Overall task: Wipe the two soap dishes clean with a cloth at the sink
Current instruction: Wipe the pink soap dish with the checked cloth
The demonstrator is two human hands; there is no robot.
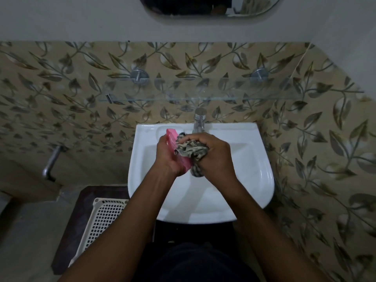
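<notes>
Over the white sink (254, 180) my left hand (166, 157) grips a pink soap dish (173, 138), held on edge and tilted. My right hand (215, 155) is closed on a bunched grey patterned cloth (191, 149), which presses against the dish's inner face. A tail of the cloth hangs below my hands. Only one soap dish is in view.
A chrome tap (199, 121) stands at the back of the basin, just behind my hands. A glass shelf (203, 90) hangs on the leaf-patterned tiles above. A white plastic basket (101, 220) sits on a dark mat at the lower left. A mirror (203, 7) is at the top.
</notes>
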